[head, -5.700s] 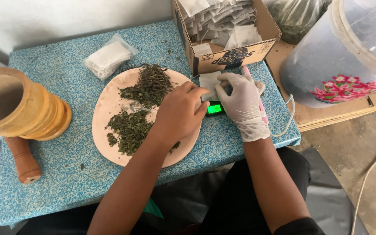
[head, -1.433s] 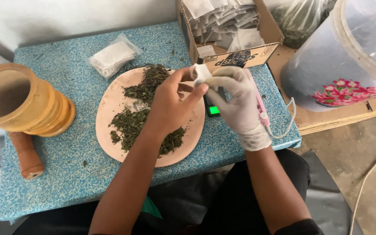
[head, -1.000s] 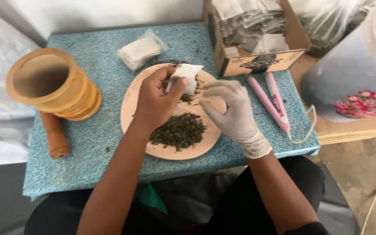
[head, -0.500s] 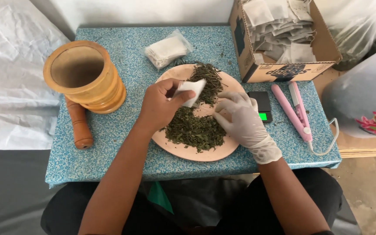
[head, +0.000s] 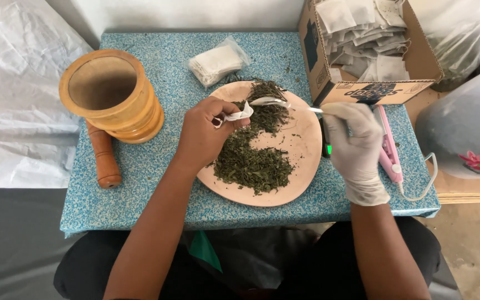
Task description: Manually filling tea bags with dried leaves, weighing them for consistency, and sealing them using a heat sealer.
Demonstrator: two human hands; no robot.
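Herbs (head: 254, 161), dried and dark green, lie heaped on a round pinkish plate (head: 301, 183), which I take as my landmark on the blue speckled table (head: 156, 183). The heap covers the plate's left half and runs toward its far edge. Over the plate's left rim, my bare left hand (head: 204, 133) is curled shut, pinching a small white paper sachet (head: 237, 115) between thumb and fingers; the sachet hangs just above the herbs, near the far part of the heap. Over the plate's right rim, my right hand (head: 354, 141), in a white glove, is closed around the handle of a metal spoon (head: 273, 102). The spoon's bowl reaches left across the far side of the plate and sits just beside the sachet, above the herbs; I cannot tell whether the two touch.

Left of the plate stands a wooden mortar (head: 112, 94), upright, with a wooden pestle (head: 104, 158) lying on the table at its base. Beyond the plate's far left edge lies a clear bag of white sachets (head: 216, 61). Beyond its far right edge stands an open cardboard box (head: 362, 89) holding filled sachets. Right of the plate, partly under my gloved hand, is a small dark device with a green light (head: 328, 149), and beside it a pink clamp-shaped tool (head: 390, 153) with a white cord.
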